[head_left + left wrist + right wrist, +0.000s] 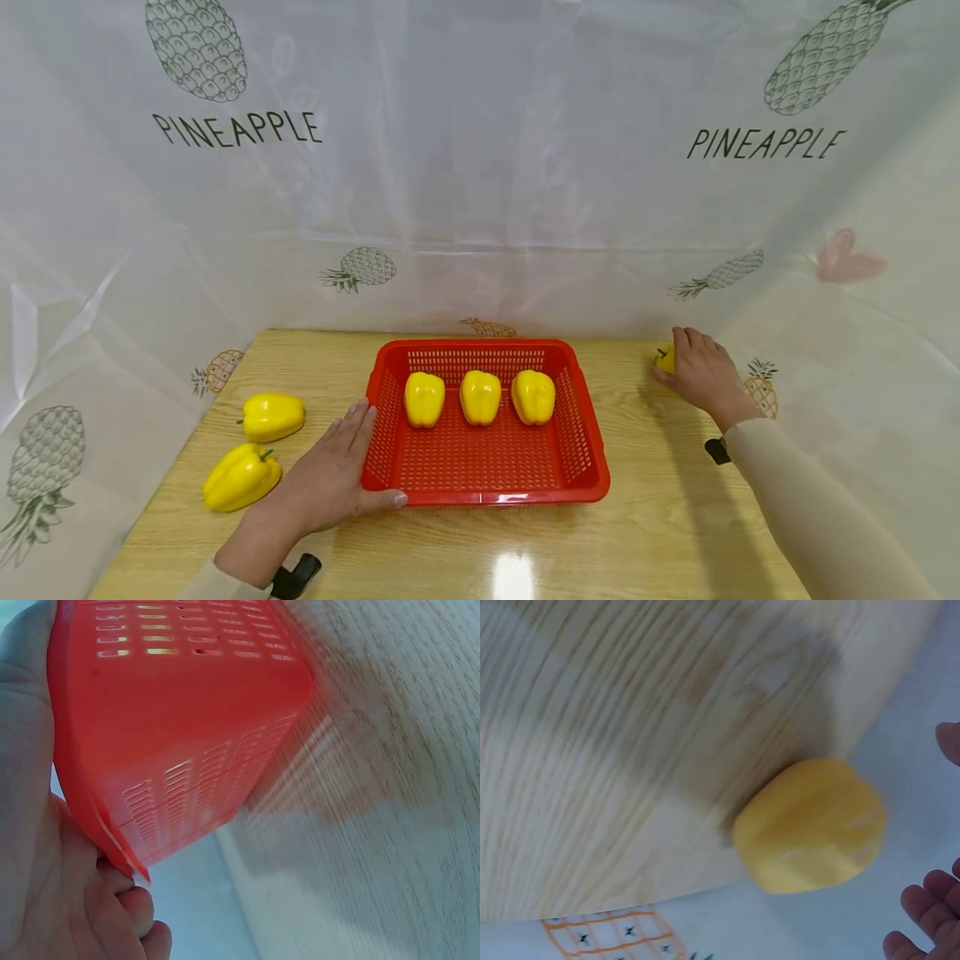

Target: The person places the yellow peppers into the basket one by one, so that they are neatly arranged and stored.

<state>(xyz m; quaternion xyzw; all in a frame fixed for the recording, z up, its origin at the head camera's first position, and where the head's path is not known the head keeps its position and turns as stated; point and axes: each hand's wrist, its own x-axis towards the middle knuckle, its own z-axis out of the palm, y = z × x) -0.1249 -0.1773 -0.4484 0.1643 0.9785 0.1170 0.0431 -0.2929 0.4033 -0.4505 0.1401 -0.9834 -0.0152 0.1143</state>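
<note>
My left hand [326,475] holds the front left corner of a red plastic basket [480,498]. Its fingers lie along the left rim and the thumb on the front rim; the left wrist view shows fingertips bent at the basket's edge. Three yellow bell peppers, such as the middle one [480,397], stand in a row along the basket's back half. At the far right of the table, my right hand [701,371] reaches over another yellow bell pepper [810,825], partly hidden by the hand in the head view. In the right wrist view, a gap shows between the spread fingers [928,904] and this pepper.
Two more yellow bell peppers lie left of the basket, one farther back [273,417] and one nearer [242,477]. Behind the wooden table [637,517] hangs a pale sheet [480,192] printed with pineapples, which also runs along both sides.
</note>
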